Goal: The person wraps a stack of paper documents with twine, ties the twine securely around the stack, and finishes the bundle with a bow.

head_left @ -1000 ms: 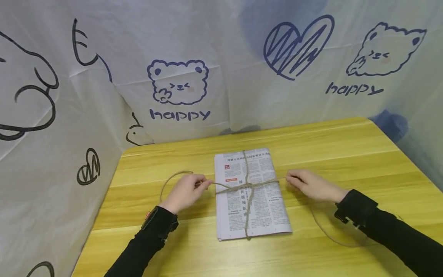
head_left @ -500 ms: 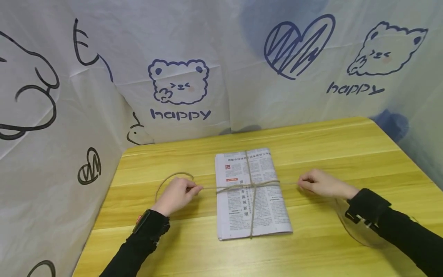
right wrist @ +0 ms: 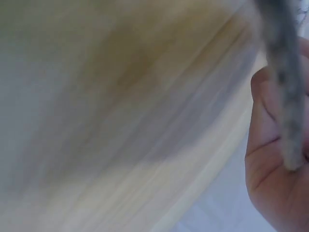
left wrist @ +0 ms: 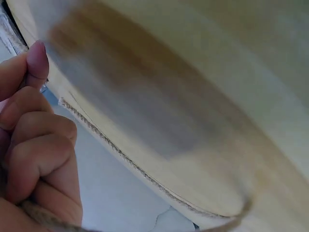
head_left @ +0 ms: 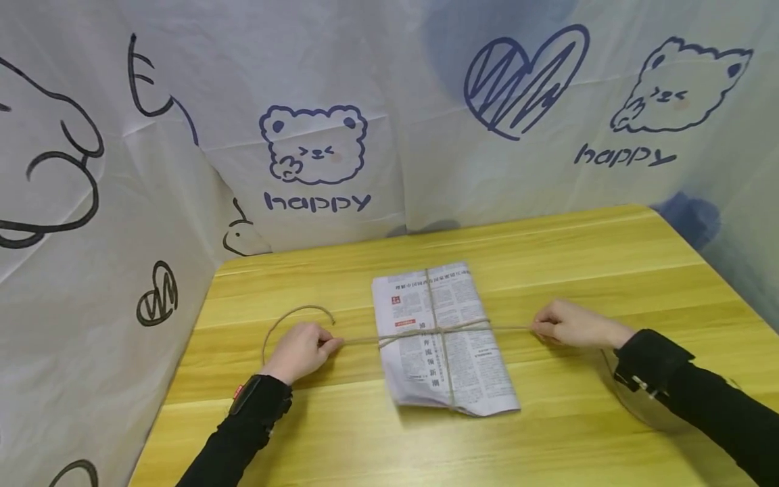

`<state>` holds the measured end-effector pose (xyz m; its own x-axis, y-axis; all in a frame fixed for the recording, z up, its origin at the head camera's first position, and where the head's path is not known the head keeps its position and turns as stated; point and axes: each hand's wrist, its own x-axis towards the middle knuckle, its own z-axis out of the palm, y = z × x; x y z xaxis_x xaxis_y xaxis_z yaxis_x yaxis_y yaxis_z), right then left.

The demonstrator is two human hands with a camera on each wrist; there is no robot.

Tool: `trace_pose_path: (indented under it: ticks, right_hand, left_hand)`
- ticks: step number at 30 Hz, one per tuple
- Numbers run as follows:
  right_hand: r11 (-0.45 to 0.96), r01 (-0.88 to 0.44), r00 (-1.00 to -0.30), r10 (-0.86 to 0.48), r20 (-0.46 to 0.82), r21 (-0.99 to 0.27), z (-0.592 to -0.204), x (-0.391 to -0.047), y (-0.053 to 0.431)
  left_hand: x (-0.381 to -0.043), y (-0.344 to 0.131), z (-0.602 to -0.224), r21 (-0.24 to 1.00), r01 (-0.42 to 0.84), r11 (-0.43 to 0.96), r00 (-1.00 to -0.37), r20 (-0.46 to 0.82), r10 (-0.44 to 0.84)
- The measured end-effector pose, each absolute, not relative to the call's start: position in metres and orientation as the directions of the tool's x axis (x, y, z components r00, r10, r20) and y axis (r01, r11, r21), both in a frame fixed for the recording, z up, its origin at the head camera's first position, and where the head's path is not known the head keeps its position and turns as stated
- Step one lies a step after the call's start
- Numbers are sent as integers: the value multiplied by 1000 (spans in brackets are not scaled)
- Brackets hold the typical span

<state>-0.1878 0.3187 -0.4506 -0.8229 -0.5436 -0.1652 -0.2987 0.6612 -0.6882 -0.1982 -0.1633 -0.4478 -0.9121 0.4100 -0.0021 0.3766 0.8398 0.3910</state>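
A folded newspaper stack (head_left: 404, 379) lies mid-table in the head view, crossed both ways by brown twine (head_left: 447, 365). Its lower edge is buckled and looks lifted toward the left. On the left, my left hand (head_left: 298, 352) pinches one twine end beside the stack; a loose tail curls behind that hand. My right hand (head_left: 575, 325) grips the other end to the right, and the line runs straight between both hands. In the left wrist view, the fingers are curled and the twine tail (left wrist: 130, 164) arcs away. A blurred twine length (right wrist: 282, 72) passes before the palm in the right wrist view.
The yellow wood-grain table (head_left: 328, 439) has rounded far corners. A white cloth (head_left: 414, 101) with bear and heart drawings hangs behind it and along the left side. More twine (head_left: 629, 409) loops under the right forearm.
Both hands have moved apart, drawing the twine straight and tighter across the newspapers. The stack has turned slightly, and its near edge has buckled. The twine crossing has shifted a little.
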Motion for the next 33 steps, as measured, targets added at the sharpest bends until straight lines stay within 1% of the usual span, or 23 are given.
trace_pose_path:
  ticks: [2,6,10,13,16,22,24,28,33]
  right_hand:
    - [664,-306,-828,-539,-153,-682,-452,-187,322]
    - [648,-351,-833,-546,-91,-676,-457,-187,325]
    - [603,-356,-826,-561,-62,-714,-461,-188,324]
    - [576,-335,-822,-566,-68,-746,-460,-188,319]
    - [573,-316,-823,-562,-82,-756,-457,-189,313]
    - [606,-302,-842,-532,-93,-736,-456,-193,297]
    - [606,-307,-833,-545,-101,-734,-456,-195,292]
    - [574,-299,-794,-593,-135,-763,-458,-198,284]
    - [522,-295,-761,-635,-134,-801,-460,-201,287]
  left_hand:
    - [-198,-166,-449,375,382,845,-913,8,409]
    - [-199,-166,-450,341,398,852,-910,32,413]
    - [-200,-160,-449,357,386,851,-913,14,408]
    - [-199,-154,-448,400,378,835,-910,-4,415]
    - [-200,-147,-448,407,378,832,-908,-14,419]
    - [-206,-124,-449,421,367,830,-914,-1,405]
    - [-210,-116,-450,430,366,825,-913,-4,407]
    - [-217,-103,-449,423,389,818,-897,-29,441]
    - [-221,-97,-447,434,398,808,-885,-51,463]
